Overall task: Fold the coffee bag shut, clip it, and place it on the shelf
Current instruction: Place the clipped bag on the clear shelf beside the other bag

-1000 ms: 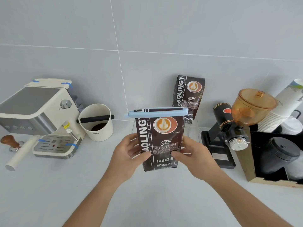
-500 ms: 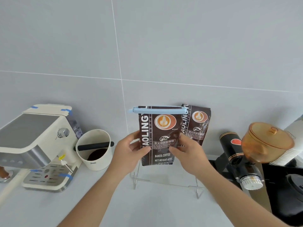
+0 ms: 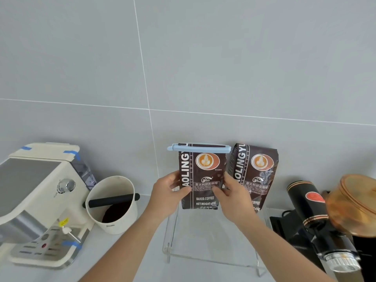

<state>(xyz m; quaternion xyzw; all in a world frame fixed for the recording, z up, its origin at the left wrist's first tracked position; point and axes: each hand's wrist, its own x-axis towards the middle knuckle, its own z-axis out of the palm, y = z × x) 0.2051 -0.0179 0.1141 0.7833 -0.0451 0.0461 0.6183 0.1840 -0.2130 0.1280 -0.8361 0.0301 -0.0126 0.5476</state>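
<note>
A dark brown coffee bag (image 3: 201, 176) stands upright between my hands, its folded top closed by a long light-blue clip (image 3: 199, 148). My left hand (image 3: 168, 193) grips its left edge and my right hand (image 3: 234, 196) grips its right edge. The bag's bottom sits at the top surface of a clear acrylic shelf (image 3: 211, 259); whether it rests on it I cannot tell. A second, unclipped coffee bag (image 3: 254, 171) leans against the wall just to the right, on the same shelf.
A cream espresso machine (image 3: 38, 200) stands at the left, with a white knock box (image 3: 114, 204) beside it. At the right are a black grinder (image 3: 311, 210) and an amber hopper lid (image 3: 354, 202). A grey tiled wall is behind.
Both hands carried the clipped bag away from me and up over the clear shelf, beside the second bag. My view tilted upward toward the wall.
</note>
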